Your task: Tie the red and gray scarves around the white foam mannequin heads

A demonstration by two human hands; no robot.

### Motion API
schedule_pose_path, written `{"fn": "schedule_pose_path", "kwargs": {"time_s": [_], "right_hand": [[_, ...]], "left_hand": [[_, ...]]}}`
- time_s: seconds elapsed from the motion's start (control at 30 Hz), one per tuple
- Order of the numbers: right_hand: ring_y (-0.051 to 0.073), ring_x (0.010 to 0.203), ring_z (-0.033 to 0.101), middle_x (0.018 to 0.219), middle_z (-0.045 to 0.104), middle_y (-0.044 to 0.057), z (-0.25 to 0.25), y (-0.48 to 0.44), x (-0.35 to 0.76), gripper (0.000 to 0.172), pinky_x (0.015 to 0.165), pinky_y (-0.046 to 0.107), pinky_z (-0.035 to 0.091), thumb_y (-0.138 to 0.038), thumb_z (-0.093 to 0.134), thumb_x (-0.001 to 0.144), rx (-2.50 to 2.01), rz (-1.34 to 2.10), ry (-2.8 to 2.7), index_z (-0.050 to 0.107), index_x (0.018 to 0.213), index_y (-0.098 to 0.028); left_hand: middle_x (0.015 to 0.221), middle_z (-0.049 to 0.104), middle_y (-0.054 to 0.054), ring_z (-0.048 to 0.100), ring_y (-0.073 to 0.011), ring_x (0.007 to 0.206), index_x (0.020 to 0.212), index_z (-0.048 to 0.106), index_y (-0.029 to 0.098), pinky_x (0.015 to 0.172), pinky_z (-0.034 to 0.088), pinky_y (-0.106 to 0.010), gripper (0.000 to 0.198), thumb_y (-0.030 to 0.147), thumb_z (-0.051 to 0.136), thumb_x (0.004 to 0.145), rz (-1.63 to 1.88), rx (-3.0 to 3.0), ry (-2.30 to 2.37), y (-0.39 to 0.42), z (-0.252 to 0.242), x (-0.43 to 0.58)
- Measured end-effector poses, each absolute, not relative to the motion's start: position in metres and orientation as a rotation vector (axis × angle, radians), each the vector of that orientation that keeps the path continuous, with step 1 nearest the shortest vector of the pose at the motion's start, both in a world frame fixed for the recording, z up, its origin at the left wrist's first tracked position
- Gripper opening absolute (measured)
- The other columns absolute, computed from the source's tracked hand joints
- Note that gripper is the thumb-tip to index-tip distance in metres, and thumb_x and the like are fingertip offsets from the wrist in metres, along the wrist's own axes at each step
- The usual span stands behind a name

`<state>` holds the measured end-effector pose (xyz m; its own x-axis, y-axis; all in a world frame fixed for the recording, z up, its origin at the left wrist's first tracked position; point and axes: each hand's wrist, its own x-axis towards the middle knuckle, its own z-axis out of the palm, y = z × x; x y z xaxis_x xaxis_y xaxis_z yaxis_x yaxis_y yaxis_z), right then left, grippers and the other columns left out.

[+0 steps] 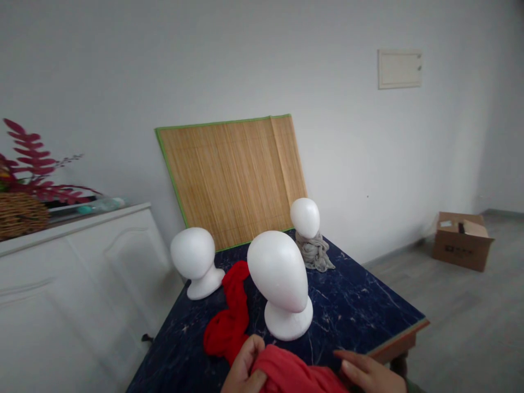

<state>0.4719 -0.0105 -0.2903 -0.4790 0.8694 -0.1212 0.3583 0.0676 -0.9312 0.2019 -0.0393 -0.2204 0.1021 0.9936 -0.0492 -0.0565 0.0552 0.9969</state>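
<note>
At the bottom edge my left hand (243,368) is closed on a red cloth (295,374). My right hand (366,371) lies on the same cloth with its fingers stretched out flat. Just beyond stands a large white foam head (280,281) on the dark blue marbled table (360,305). A red scarf (231,314) lies twisted to the left of it. A second foam head (196,259) stands further left. At the back a smaller foam head (305,218) has a grey scarf (314,252) wound round its base.
A bamboo mat (233,174) with green edging leans against the white wall behind the table. A white cabinet (73,284) at the left carries a wicker basket (20,215) with red leaves. A cardboard box (462,240) sits on the grey floor at the right.
</note>
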Motion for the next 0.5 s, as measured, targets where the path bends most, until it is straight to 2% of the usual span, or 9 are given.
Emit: {"fn": "schedule_pose_path", "kwargs": {"time_s": [0.1, 0.17, 0.23, 0.3, 0.33, 0.43, 0.5], "right_hand": [[0.030, 0.110, 0.047, 0.123, 0.050, 0.016, -0.277, -0.016, 0.448, 0.083, 0.095, 0.040, 0.036, -0.059, 0.054, 0.065, -1.133, 1.198, -2.011, 0.037, 0.130, -0.011], [0.028, 0.105, 0.051, 0.118, 0.055, 0.011, -0.264, -0.019, 0.423, 0.073, 0.092, 0.037, 0.038, -0.048, 0.064, 0.060, -0.964, 1.164, -2.060, 0.047, 0.123, -0.016], [0.025, 0.089, 0.058, 0.099, 0.064, 0.006, -0.254, -0.020, 0.402, 0.045, 0.082, 0.032, 0.044, -0.041, 0.064, 0.062, -0.819, 1.230, -2.065, 0.063, 0.102, -0.018], [0.020, 0.076, 0.059, 0.082, 0.066, 0.003, -0.249, -0.017, 0.391, 0.025, 0.070, 0.028, 0.046, -0.036, 0.058, 0.069, -0.751, 1.297, -1.914, 0.066, 0.082, -0.017], [0.018, 0.072, 0.059, 0.077, 0.066, 0.002, -0.248, -0.014, 0.391, 0.021, 0.066, 0.026, 0.046, -0.035, 0.055, 0.071, -0.754, 1.311, -1.772, 0.064, 0.078, -0.016], [0.011, 0.052, 0.053, 0.058, 0.059, -0.002, -0.245, -0.005, 0.399, 0.013, 0.049, 0.021, 0.042, -0.029, 0.054, 0.072, -0.772, 1.404, -1.420, 0.055, 0.072, -0.016], [0.007, 0.038, 0.044, 0.047, 0.050, -0.006, -0.242, 0.001, 0.403, 0.011, 0.038, 0.017, 0.033, -0.024, 0.057, 0.067, -0.756, 1.497, -1.401, 0.049, 0.067, -0.017]], "left_hand": [[0.061, 0.041, 0.006, 0.036, -0.0086, 0.058, 0.066, 0.037, 0.020, 0.056, 0.030, -0.021, 0.033, 0.041, 0.062, 0.067, 1.097, 1.161, 1.034, -0.040, -0.214, 0.222], [0.064, 0.044, 0.005, 0.038, -0.0094, 0.061, 0.068, 0.037, 0.021, 0.057, 0.032, -0.021, 0.031, 0.039, 0.062, 0.068, 1.081, 1.160, 0.970, -0.041, -0.208, 0.231], [0.065, 0.046, 0.005, 0.041, -0.0101, 0.063, 0.069, 0.037, 0.021, 0.058, 0.034, -0.022, 0.029, 0.038, 0.061, 0.069, 1.055, 1.195, 0.930, -0.043, -0.199, 0.233], [0.070, 0.050, 0.003, 0.046, -0.0115, 0.066, 0.073, 0.041, 0.021, 0.061, 0.036, -0.023, 0.026, 0.035, 0.063, 0.067, 1.002, 1.298, 0.961, -0.045, -0.191, 0.227], [0.076, 0.053, 0.002, 0.049, -0.0132, 0.070, 0.078, 0.045, 0.021, 0.064, 0.038, -0.024, 0.028, 0.032, 0.066, 0.064, 0.965, 1.367, 1.005, -0.047, -0.189, 0.221], [0.100, 0.060, -0.004, 0.053, -0.0227, 0.093, 0.101, 0.054, 0.022, 0.082, 0.037, -0.030, 0.055, 0.025, 0.076, 0.051, 0.796, 1.500, 1.126, -0.049, -0.198, 0.200], [0.101, 0.063, -0.004, 0.052, -0.0268, 0.098, 0.100, 0.059, 0.022, 0.086, 0.037, -0.033, 0.052, 0.030, 0.076, 0.052, 0.727, 1.429, 1.118, -0.051, -0.214, 0.185]]}}
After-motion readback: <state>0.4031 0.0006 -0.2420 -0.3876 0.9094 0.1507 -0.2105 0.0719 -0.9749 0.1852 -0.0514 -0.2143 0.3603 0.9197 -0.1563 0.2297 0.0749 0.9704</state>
